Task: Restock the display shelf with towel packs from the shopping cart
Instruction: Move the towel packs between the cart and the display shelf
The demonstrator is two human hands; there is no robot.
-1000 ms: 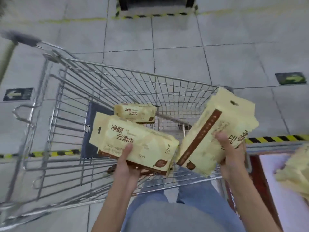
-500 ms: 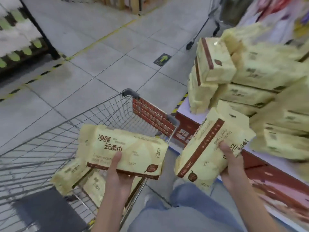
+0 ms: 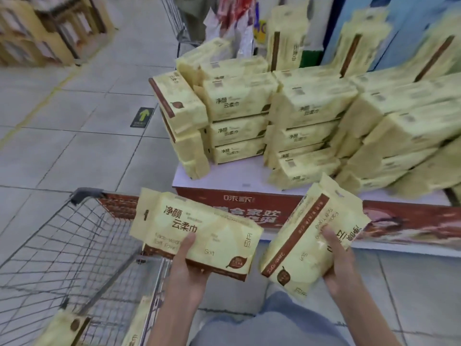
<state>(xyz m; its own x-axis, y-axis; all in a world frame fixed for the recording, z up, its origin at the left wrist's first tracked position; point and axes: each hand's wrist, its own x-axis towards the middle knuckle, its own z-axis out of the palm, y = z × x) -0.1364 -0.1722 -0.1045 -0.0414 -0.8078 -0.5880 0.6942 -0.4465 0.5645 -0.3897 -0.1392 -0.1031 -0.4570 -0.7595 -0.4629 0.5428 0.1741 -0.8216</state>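
Observation:
My left hand point(image 3: 185, 273) grips a yellow towel pack point(image 3: 219, 228) from below, thumb on its face, level above the cart's right rim. My right hand point(image 3: 339, 265) holds a second yellow towel pack point(image 3: 306, 236) tilted on end, in front of the display shelf point(image 3: 237, 178). That low white platform with a red front carries several stacked yellow packs point(image 3: 309, 113). The wire shopping cart point(image 3: 74, 245) sits at lower left with more packs point(image 3: 62, 328) inside.
Grey tiled aisle floor stretches left, with a green arrow sticker point(image 3: 142, 117). Wooden shelving point(image 3: 50, 28) stands at the far left. Another wire cart point(image 3: 182, 23) and blue panels point(image 3: 354, 26) lie behind the display. My jeans-clad legs point(image 3: 269, 320) are at the bottom.
My view has swung right from the cart to the display shelf. Both hands carried their packs out over the cart's rim toward the shelf's front edge.

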